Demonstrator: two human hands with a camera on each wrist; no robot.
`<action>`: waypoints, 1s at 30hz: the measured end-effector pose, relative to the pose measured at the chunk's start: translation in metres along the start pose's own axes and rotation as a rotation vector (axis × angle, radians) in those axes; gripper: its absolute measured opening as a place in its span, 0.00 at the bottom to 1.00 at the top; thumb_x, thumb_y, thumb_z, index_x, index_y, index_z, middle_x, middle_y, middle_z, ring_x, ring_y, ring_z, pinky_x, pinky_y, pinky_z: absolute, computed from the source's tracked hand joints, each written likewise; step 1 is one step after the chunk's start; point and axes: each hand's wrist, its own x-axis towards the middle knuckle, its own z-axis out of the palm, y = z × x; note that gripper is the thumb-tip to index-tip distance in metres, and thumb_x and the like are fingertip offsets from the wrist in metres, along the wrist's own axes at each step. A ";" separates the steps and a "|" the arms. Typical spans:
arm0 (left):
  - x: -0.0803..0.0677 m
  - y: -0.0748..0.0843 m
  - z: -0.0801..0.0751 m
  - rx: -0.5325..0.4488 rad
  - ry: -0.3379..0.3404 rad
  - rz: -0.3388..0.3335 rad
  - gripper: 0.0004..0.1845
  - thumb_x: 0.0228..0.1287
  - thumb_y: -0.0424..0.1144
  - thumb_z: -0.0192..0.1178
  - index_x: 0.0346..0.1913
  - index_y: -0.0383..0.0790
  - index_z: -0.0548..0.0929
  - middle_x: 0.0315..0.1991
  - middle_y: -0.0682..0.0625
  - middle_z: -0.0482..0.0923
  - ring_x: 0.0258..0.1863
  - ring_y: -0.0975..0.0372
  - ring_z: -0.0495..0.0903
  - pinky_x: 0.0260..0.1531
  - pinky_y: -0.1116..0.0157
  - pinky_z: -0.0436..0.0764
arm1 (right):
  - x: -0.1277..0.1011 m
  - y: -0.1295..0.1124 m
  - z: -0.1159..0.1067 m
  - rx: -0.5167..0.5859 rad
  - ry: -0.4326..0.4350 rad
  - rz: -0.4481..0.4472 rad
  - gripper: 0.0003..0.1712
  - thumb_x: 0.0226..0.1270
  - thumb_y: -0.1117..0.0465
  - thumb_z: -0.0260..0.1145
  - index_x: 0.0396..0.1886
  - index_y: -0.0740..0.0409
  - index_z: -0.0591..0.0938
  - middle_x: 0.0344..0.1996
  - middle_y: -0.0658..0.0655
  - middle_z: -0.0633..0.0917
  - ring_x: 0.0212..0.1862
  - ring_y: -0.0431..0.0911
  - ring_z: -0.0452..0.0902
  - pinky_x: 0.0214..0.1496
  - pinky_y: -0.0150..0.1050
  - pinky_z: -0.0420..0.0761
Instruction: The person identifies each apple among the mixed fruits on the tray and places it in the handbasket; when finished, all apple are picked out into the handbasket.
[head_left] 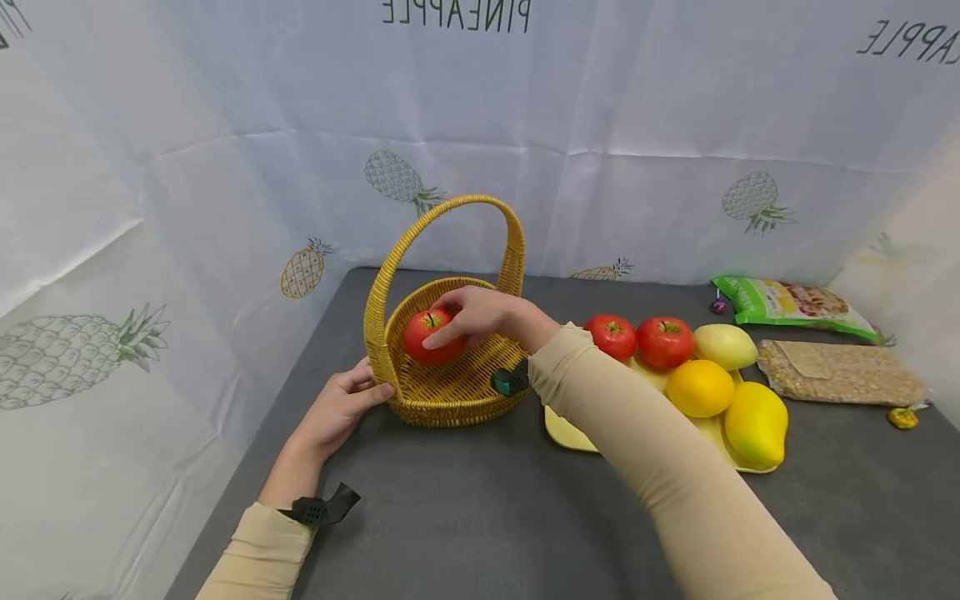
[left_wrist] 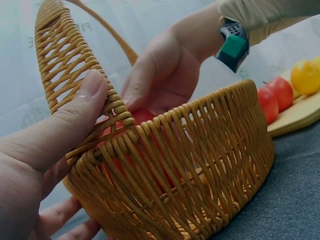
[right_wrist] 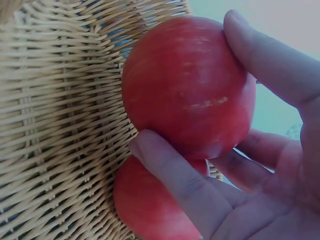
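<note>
A golden woven basket (head_left: 457,412) with a tall hoop handle stands on the dark table. My left hand (head_left: 342,408) grips it at the base of the handle; in the left wrist view the thumb (left_wrist: 80,110) lies against the handle's weave. Inside the basket, my right hand (head_left: 480,312) holds a red apple (head_left: 423,346) between thumb and fingers. From the right wrist camera, the held apple (right_wrist: 190,90) is close up, and a second red apple (right_wrist: 150,202) lies beneath it by the basket wall. That second apple cannot be made out in the head view.
Right of the basket, a pale yellow tray (head_left: 572,433) bears red apples (head_left: 665,342), a pale yellow fruit (head_left: 725,347), an orange-yellow fruit (head_left: 701,388) and a mango (head_left: 756,425). Farther right lie a green packet (head_left: 795,304), a clear bag of grains (head_left: 843,372) and small wrapped candies (head_left: 902,417).
</note>
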 end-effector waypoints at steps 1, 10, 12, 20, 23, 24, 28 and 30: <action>0.000 0.000 0.000 0.000 0.001 -0.001 0.22 0.73 0.32 0.63 0.63 0.22 0.77 0.75 0.33 0.58 0.80 0.49 0.46 0.64 0.70 0.70 | 0.001 0.000 0.001 0.004 -0.007 -0.001 0.37 0.61 0.52 0.79 0.68 0.57 0.76 0.58 0.56 0.78 0.59 0.51 0.76 0.51 0.44 0.84; -0.002 -0.003 -0.001 0.010 0.004 0.010 0.23 0.74 0.31 0.62 0.63 0.17 0.75 0.74 0.41 0.62 0.80 0.48 0.46 0.64 0.70 0.70 | 0.011 -0.001 0.011 -0.010 -0.046 0.006 0.37 0.64 0.55 0.78 0.69 0.60 0.74 0.57 0.56 0.79 0.57 0.50 0.78 0.52 0.45 0.84; -0.001 -0.004 -0.001 0.010 0.004 0.013 0.23 0.73 0.31 0.62 0.63 0.17 0.74 0.75 0.42 0.61 0.80 0.48 0.45 0.64 0.70 0.69 | 0.013 -0.001 0.012 -0.024 -0.043 0.005 0.36 0.64 0.55 0.77 0.68 0.61 0.75 0.56 0.56 0.79 0.56 0.50 0.78 0.52 0.46 0.84; -0.001 -0.004 0.000 0.011 0.005 0.000 0.21 0.73 0.31 0.62 0.62 0.19 0.77 0.78 0.40 0.56 0.80 0.49 0.44 0.64 0.71 0.69 | 0.017 -0.003 0.019 -0.110 -0.011 0.023 0.33 0.66 0.54 0.76 0.66 0.60 0.75 0.55 0.56 0.79 0.55 0.50 0.78 0.49 0.44 0.85; -0.001 -0.004 0.000 0.006 0.008 -0.002 0.20 0.73 0.30 0.63 0.61 0.21 0.78 0.79 0.40 0.55 0.80 0.49 0.43 0.64 0.71 0.69 | 0.018 -0.003 0.021 -0.127 -0.006 0.026 0.33 0.67 0.55 0.75 0.68 0.59 0.74 0.56 0.56 0.78 0.55 0.50 0.77 0.50 0.43 0.85; -0.001 -0.004 0.000 0.008 0.010 -0.001 0.19 0.73 0.30 0.63 0.61 0.21 0.79 0.79 0.40 0.55 0.80 0.49 0.43 0.64 0.71 0.69 | 0.018 -0.003 0.021 -0.132 -0.005 0.027 0.34 0.68 0.55 0.75 0.68 0.59 0.74 0.57 0.56 0.78 0.56 0.49 0.77 0.50 0.43 0.84; -0.001 -0.003 0.000 0.003 0.012 0.004 0.17 0.73 0.30 0.62 0.59 0.21 0.80 0.78 0.39 0.57 0.80 0.48 0.44 0.64 0.71 0.69 | 0.018 -0.004 0.021 -0.149 0.000 0.035 0.35 0.70 0.55 0.73 0.71 0.59 0.72 0.60 0.57 0.76 0.57 0.50 0.77 0.51 0.44 0.84; -0.001 -0.003 0.000 0.007 0.010 0.009 0.17 0.73 0.30 0.62 0.59 0.21 0.80 0.77 0.39 0.57 0.80 0.48 0.45 0.63 0.70 0.69 | 0.018 -0.005 0.021 -0.153 0.004 0.041 0.35 0.70 0.55 0.72 0.72 0.58 0.71 0.62 0.57 0.75 0.59 0.50 0.76 0.52 0.44 0.84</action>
